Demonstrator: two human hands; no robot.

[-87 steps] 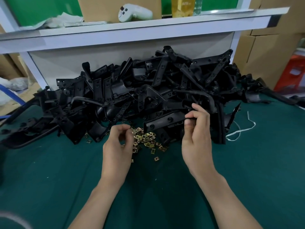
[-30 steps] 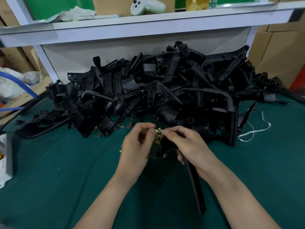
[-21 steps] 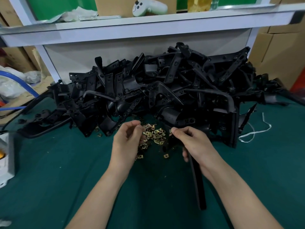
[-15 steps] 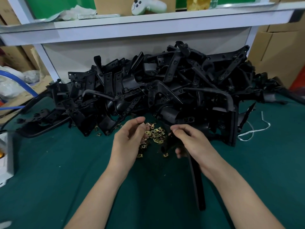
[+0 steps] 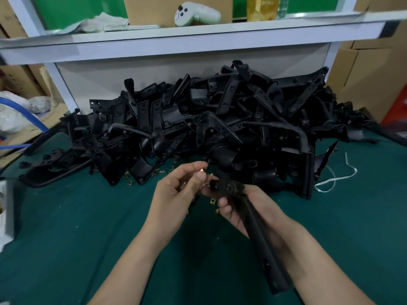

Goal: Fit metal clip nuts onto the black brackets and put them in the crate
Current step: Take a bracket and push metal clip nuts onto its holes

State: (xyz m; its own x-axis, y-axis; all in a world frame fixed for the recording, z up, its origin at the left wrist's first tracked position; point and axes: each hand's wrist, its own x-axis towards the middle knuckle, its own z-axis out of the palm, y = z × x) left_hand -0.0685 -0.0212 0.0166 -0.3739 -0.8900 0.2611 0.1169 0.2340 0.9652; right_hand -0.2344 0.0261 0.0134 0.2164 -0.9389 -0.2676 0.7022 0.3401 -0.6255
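Brass clip nut (image 5: pixel 201 170) pinched by left hand (image 5: pixel 174 194); right hand (image 5: pixel 266 213) grips black bracket (image 5: pixel 255 227), end beside nut

The counter (image 5: pixel 66 238) is covered in dark green cloth, with a loose white string (image 5: pixel 337 176) lying at its right. At its back a white panel (image 5: pixel 143 82) stands under a long white shelf (image 5: pixel 220 36), with a green board (image 5: pixel 72 9) behind. The shelf carries a cardboard box (image 5: pixel 149 9), a white game controller (image 5: pixel 196 14), a yellow package (image 5: pixel 262 7) and crumpled plastic wrap (image 5: pixel 99 20). Brown cartons (image 5: pixel 363 69) are stacked to the right. To the left are more cardboard (image 5: pixel 19 82) and a blue hose (image 5: pixel 26 106). The light is soft and even.
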